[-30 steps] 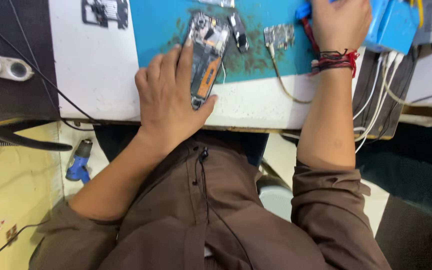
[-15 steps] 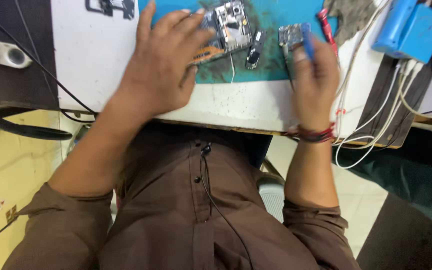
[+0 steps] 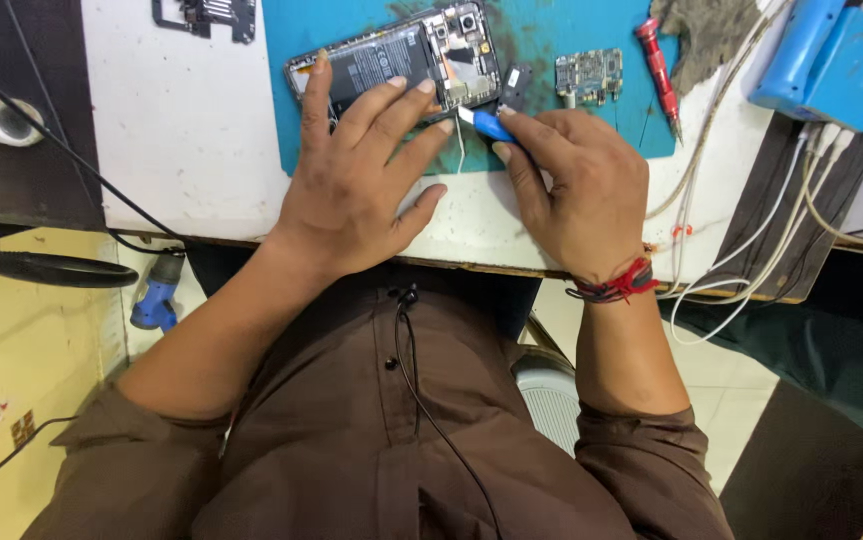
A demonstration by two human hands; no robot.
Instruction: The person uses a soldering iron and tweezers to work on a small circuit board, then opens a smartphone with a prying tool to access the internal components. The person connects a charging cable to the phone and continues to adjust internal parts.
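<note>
The left hand (image 3: 357,180) is lying spread across the opened phone (image 3: 397,62) in the upper middle of the frame, fingers wide and pressing flat on the phone's lower edge and the teal mat (image 3: 572,125) beneath it, pinning it rather than gripping it. The phone is resting back-up on the mat with its cover off, the dark battery and the circuit board showing.

The right hand (image 3: 582,190) is pinching a small blue tool (image 3: 487,124) between thumb and forefinger, its pale tip pointing left toward the phone's lower right corner, just beside a small black part (image 3: 517,82).

A second ago this hand was up at the top right of the frame, near the blue box (image 3: 832,60), with nothing showing in its fingers; half a second ago it was coming down over the mat with the blue tool in its grip. Now it is sitting low in the middle of the frame with the tip at the phone. The left hand has meanwhile been shifting from a loose cover to a firmer, spread hold. Judging by that, fetching the tool is over and the fine work on the phone's edge is starting.

A small green circuit board (image 3: 592,72) and a red screwdriver (image 3: 660,68) are lying on the mat to the right, untouched.
</note>
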